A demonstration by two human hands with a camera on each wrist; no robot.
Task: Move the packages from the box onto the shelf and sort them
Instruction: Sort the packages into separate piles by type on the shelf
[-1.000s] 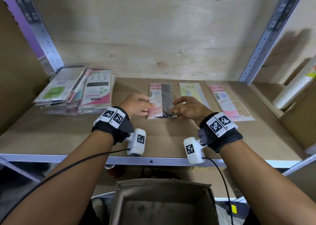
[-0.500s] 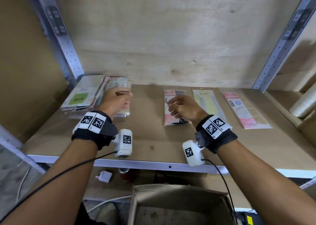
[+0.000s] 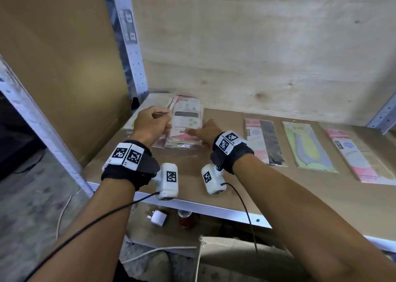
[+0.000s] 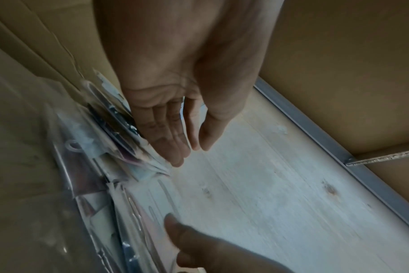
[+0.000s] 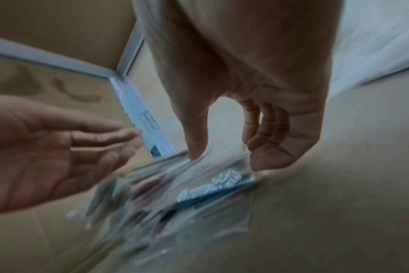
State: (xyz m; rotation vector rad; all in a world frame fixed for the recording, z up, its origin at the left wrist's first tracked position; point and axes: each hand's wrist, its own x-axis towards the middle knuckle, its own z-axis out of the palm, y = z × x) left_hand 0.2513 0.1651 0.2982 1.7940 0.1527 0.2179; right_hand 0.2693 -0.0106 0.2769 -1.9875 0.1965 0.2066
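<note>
A loose pile of flat plastic-wrapped packages (image 3: 186, 121) lies at the shelf's back left corner. My left hand (image 3: 164, 122) is at the pile's left side; in the left wrist view its fingers (image 4: 175, 147) are straight and lie against the stack (image 4: 119, 129). My right hand (image 3: 192, 131) reaches the pile's near right edge, and its thumb and loosely bent fingers (image 5: 266, 158) touch the top wrapper (image 5: 217, 181). Neither hand plainly grips a package. Three packages lie apart to the right: pink-and-black (image 3: 264, 142), green (image 3: 308, 147), pink (image 3: 353, 153).
The wooden shelf (image 3: 235, 174) has a metal front edge and a perforated upright (image 3: 130, 46) by the pile. Cardboard panels close the left side. Below the shelf are a white plug (image 3: 159, 217), a small jar (image 3: 186, 217), and the cardboard box (image 3: 231, 256).
Both hands have left the pink-and-black package and moved left to the pile, the left first and the right after it. The head view has turned left.
</note>
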